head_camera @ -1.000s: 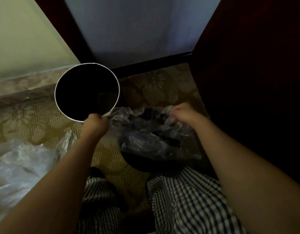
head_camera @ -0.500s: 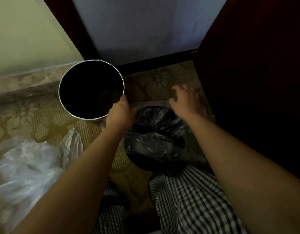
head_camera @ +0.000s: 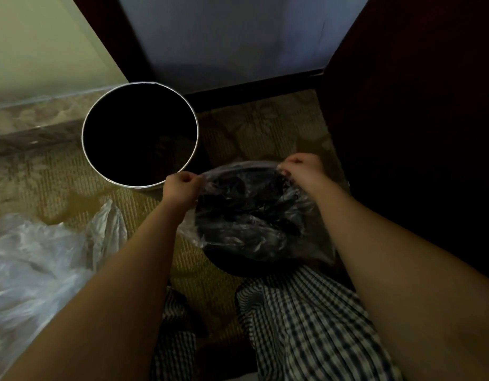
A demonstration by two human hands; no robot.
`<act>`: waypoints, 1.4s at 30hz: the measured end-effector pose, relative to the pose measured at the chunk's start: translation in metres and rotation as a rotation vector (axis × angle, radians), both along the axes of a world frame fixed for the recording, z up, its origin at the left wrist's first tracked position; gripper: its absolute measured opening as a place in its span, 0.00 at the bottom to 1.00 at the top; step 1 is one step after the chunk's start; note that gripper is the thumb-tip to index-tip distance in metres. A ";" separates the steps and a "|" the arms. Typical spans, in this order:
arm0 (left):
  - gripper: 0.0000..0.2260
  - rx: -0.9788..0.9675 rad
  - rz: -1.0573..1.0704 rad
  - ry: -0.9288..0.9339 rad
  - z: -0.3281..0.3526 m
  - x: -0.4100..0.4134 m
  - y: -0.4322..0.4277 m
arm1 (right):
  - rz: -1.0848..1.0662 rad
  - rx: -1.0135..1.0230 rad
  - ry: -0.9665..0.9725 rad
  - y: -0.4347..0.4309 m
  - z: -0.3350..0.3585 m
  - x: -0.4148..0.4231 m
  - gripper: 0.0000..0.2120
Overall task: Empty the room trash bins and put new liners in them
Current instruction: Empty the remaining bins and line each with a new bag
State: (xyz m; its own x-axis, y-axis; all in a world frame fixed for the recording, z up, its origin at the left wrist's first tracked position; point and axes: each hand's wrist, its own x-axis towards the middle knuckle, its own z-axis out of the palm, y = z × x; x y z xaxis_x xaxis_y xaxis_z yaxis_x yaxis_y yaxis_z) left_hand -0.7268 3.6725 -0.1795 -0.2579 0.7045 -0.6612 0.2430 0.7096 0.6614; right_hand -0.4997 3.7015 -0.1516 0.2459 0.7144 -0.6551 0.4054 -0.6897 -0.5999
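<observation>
Left hand (head_camera: pixel 183 185) and right hand (head_camera: pixel 302 169) each pinch edge of clear liner (head_camera: pixel 251 215), draped over dark bin (head_camera: pixel 238 264) by knees, beside silver-rimmed bin (head_camera: pixel 140 133). Risk: uneven pull tears thin film, or far edge slips off rim.

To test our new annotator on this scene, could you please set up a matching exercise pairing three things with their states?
Things:
1. round dark bin with bright metal rim
2. thin clear plastic liner
3. crumpled translucent plastic bag

States:
A. lying loose on the carpet
B. standing upright, rim bare
C. pinched by left hand and right hand over the nearer dark bin

Pairs: 1-B, 2-C, 3-A.
</observation>
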 end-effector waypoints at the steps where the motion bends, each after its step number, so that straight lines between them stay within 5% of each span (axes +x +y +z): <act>1: 0.12 -0.010 0.034 -0.013 -0.002 0.000 -0.002 | -0.038 0.004 0.008 0.000 -0.002 0.001 0.09; 3: 0.11 0.001 0.085 -0.023 -0.006 -0.001 -0.003 | -0.092 -0.006 0.015 0.000 -0.004 0.000 0.03; 6: 0.05 0.019 0.081 -0.028 -0.010 -0.002 -0.003 | -0.039 -0.090 0.043 -0.002 -0.001 -0.006 0.12; 10: 0.17 -0.186 -0.005 -0.079 -0.008 -0.004 -0.011 | 0.151 -0.291 0.034 -0.005 0.001 -0.013 0.24; 14: 0.19 -0.281 -0.069 -0.040 0.003 -0.005 -0.031 | 0.439 -0.073 -0.403 -0.015 0.008 -0.013 0.19; 16: 0.20 -0.196 -0.141 0.207 0.006 -0.009 -0.040 | 0.595 0.136 -0.477 -0.022 0.024 -0.018 0.12; 19: 0.24 -0.085 -0.223 0.428 0.021 -0.011 -0.047 | 0.737 0.090 -0.193 -0.037 0.044 -0.032 0.09; 22: 0.21 0.007 -0.302 0.458 0.032 -0.003 -0.058 | 0.969 -0.169 -0.211 -0.058 0.057 -0.039 0.24; 24: 0.19 0.060 -0.466 0.435 0.040 0.004 -0.070 | 1.036 -0.234 -0.292 -0.075 0.064 -0.038 0.24; 28: 0.22 0.170 -0.991 0.542 0.052 0.015 -0.093 | 1.135 -0.029 -0.477 -0.101 0.080 -0.038 0.02; 31: 0.13 0.436 -1.248 0.619 0.064 0.011 -0.099 | 1.239 0.194 -0.516 -0.113 0.090 -0.043 0.03; 35: 0.06 0.741 -1.495 0.759 0.068 -0.002 -0.104 | 1.425 0.154 -0.516 -0.133 0.080 -0.042 0.10; 37: 0.09 0.702 -1.613 0.790 0.065 -0.001 -0.114 | 1.537 0.026 -0.534 -0.142 0.071 -0.036 0.12; 42: 0.18 0.082 -1.777 0.671 0.043 -0.002 -0.129 | 1.577 -0.288 -0.586 -0.150 0.037 -0.019 0.17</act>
